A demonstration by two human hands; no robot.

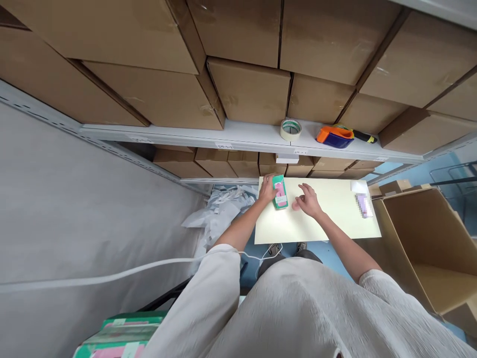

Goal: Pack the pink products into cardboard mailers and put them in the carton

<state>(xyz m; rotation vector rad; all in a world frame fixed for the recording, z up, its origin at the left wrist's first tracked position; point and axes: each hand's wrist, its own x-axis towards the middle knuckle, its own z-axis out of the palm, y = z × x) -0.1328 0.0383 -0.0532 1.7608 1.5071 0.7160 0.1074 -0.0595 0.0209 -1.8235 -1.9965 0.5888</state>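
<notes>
On the pale yellow board (pixel 320 231) lies a small green box (pixel 281 185) with a pink front and a white label across its lower part. My left hand (pixel 267 190) is closed around the box's left edge. Just right of the box, my right hand (pixel 308 201) hovers with its fingers apart and nothing visible in them. At the board's right end rests a purple-and-white packet (pixel 363 205), its face blurred out, with a white piece (pixel 358 186) behind it.
A tape roll (pixel 291 130), an orange-and-blue tape dispenser (pixel 335 136) and a black-and-yellow cutter (pixel 364 136) lie on the shelf (pixel 253 133). Cardboard boxes (pixel 249 92) fill the rack. An open carton (pixel 428 238) stands right; green-and-pink packages (pixel 119 338) lie lower left. A white cable (pixel 149 263) crosses my left arm.
</notes>
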